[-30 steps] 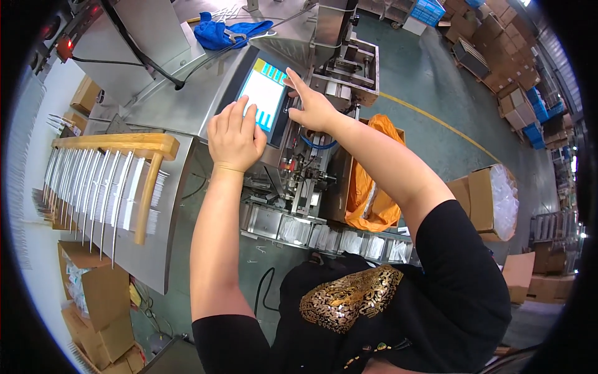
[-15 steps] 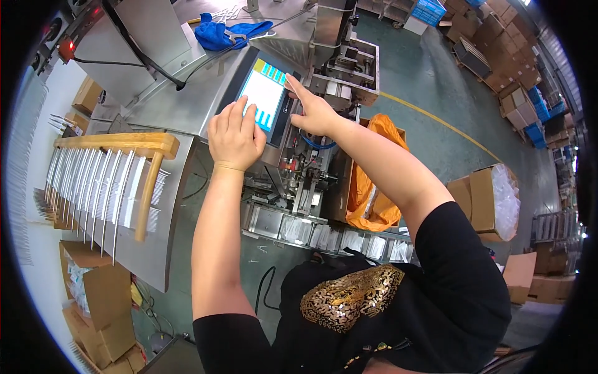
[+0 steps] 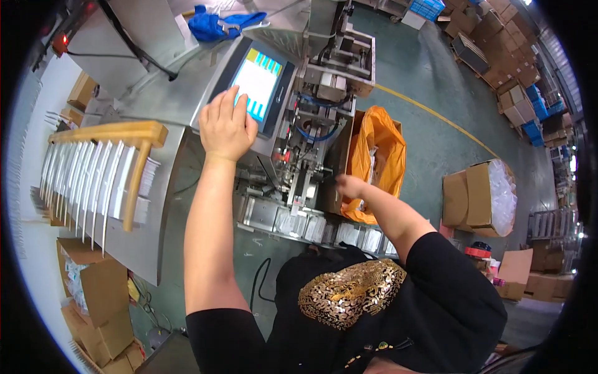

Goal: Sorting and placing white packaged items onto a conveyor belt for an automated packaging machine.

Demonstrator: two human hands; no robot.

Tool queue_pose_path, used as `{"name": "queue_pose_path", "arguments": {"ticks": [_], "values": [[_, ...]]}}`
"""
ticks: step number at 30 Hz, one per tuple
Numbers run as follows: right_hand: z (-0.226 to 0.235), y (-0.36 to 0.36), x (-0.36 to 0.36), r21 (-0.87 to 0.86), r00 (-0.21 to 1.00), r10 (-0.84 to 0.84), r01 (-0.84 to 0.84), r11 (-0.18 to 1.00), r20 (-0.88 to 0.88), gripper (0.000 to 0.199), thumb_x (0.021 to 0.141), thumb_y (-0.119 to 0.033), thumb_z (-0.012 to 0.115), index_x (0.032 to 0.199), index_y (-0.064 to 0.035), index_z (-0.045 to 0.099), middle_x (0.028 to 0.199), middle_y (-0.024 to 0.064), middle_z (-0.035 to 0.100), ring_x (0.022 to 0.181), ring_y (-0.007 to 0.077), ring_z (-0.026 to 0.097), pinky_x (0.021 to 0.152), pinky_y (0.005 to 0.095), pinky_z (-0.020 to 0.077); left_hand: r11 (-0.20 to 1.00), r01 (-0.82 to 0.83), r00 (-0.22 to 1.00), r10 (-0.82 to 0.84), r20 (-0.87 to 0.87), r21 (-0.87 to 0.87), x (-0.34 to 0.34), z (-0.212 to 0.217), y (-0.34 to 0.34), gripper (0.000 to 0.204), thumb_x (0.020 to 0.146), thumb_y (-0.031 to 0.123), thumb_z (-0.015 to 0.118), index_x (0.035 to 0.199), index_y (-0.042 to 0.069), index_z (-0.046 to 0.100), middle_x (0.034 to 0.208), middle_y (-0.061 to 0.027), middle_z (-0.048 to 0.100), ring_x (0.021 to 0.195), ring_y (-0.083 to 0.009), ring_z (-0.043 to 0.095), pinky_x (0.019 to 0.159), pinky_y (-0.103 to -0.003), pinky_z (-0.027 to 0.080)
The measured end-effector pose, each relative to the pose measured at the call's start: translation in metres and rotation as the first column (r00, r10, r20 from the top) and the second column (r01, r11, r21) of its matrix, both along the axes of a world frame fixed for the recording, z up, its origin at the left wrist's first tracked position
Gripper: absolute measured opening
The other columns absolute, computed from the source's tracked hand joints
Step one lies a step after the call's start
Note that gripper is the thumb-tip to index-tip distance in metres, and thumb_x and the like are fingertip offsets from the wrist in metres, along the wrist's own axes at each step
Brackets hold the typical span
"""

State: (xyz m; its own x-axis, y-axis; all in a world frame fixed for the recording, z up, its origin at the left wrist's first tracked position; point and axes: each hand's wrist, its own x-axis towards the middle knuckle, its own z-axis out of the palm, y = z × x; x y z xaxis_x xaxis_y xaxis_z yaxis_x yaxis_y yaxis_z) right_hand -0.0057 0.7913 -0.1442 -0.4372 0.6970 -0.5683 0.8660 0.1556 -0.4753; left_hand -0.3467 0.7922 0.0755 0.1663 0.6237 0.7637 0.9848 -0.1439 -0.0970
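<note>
While resting left hand [image 3: 227,129] on screen [image 3: 256,86] with fingers [image 3: 240,107] apart — likely for reaching buttons [image 3: 256,108] — can't tell grip of blurred right hand [image 3: 352,186] near bag [image 3: 387,146].

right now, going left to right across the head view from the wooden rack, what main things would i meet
Wooden rack → touchscreen → orange bag → cardboard box with clear plastic in it.

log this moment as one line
left hand: at lit screen | right hand: near orange bag, grip unclear | blue cloth: beyond screen
</note>
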Motion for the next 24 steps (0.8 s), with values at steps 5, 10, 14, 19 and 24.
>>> {"name": "queue_pose_path", "arguments": {"ticks": [5,10,14,19,24], "values": [[-0.036,-0.086,0.088,-0.238,0.979,0.038,0.011,0.971,0.201,0.048,0.073,-0.026,0.059,0.114,-0.0023,0.052,0.100,0.0206,0.061,0.095,0.0323,0.059,0.080,0.0381,0.0463,0.997,0.022,1.000,-0.022,-0.005,0.079,-0.001,0.001,0.008,0.030,0.066,0.018,0.058,0.096,0.013,0.060,0.110,-0.0010,0.056,0.099,-0.0196,0.051,0.079,-0.036,0.038],[-0.026,-0.122,0.120,-0.289,0.970,0.060,0.011,0.957,0.237,0.050,0.075,-0.028,0.059,0.118,-0.0048,0.051,0.106,0.0171,0.061,0.099,0.0308,0.058,0.086,0.0358,0.0445,0.997,-0.005,0.999,0.007,-0.032,0.072,-0.004,-0.005,0.008,0.030,0.066,0.018,0.058,0.095,0.014,0.060,0.108,0.0003,0.056,0.097,-0.0185,0.052,0.078,-0.034,0.039],[-0.026,-0.122,0.119,-0.261,0.958,0.070,0.006,0.965,0.279,0.049,0.076,-0.029,0.058,0.118,-0.0048,0.051,0.105,0.0163,0.061,0.098,0.0298,0.058,0.086,0.0353,0.0447,0.997,-0.009,0.999,0.012,-0.041,0.076,-0.003,-0.006,0.008,0.030,0.066,0.018,0.058,0.095,0.014,0.061,0.109,0.0002,0.056,0.096,-0.0187,0.052,0.079,-0.034,0.040],[-0.015,-0.109,0.079,-0.193,0.986,-0.007,0.040,0.980,0.169,0.047,0.077,-0.028,0.058,0.117,-0.0053,0.050,0.104,0.0148,0.061,0.097,0.0290,0.058,0.085,0.0356,0.0450,0.998,-0.020,0.998,0.024,-0.051,0.064,0.000,-0.004,0.005,0.030,0.066,0.018,0.058,0.095,0.013,0.061,0.110,-0.0006,0.056,0.097,-0.0191,0.052,0.079,-0.035,0.039],[-0.005,-0.106,0.045,-0.177,0.998,0.061,-0.055,0.983,0.027,0.046,0.078,-0.027,0.057,0.118,-0.0053,0.050,0.106,0.0155,0.061,0.098,0.0299,0.058,0.086,0.0360,0.0448,0.998,-0.023,0.998,0.027,-0.053,0.058,0.002,-0.003,0.006,0.030,0.066,0.018,0.058,0.095,0.013,0.061,0.110,-0.0009,0.056,0.097,-0.0195,0.052,0.080,-0.035,0.040]]}}
